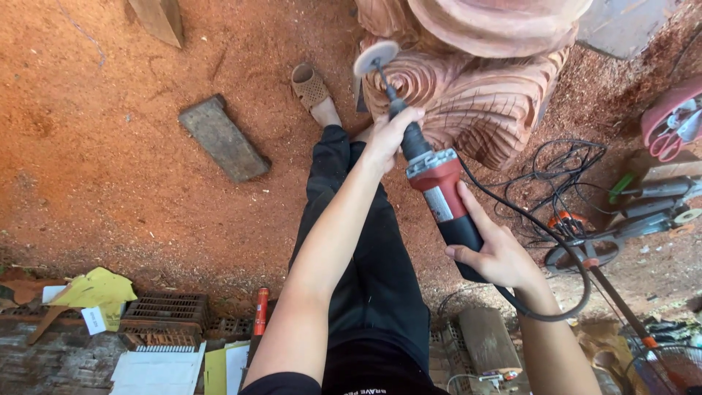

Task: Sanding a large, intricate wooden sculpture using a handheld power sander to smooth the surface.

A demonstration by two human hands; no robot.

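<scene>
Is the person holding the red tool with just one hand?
No, the left hand grips the neck of the red tool and the right hand holds its body.

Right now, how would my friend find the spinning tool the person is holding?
Find the big carved reddish wooden sculpture at the top. Just below it, the left hand and right hand grip a long red-and-black power tool. Unlike the other tools lying on the sawdust, it is held up, its round white disc touching the carving.
</scene>
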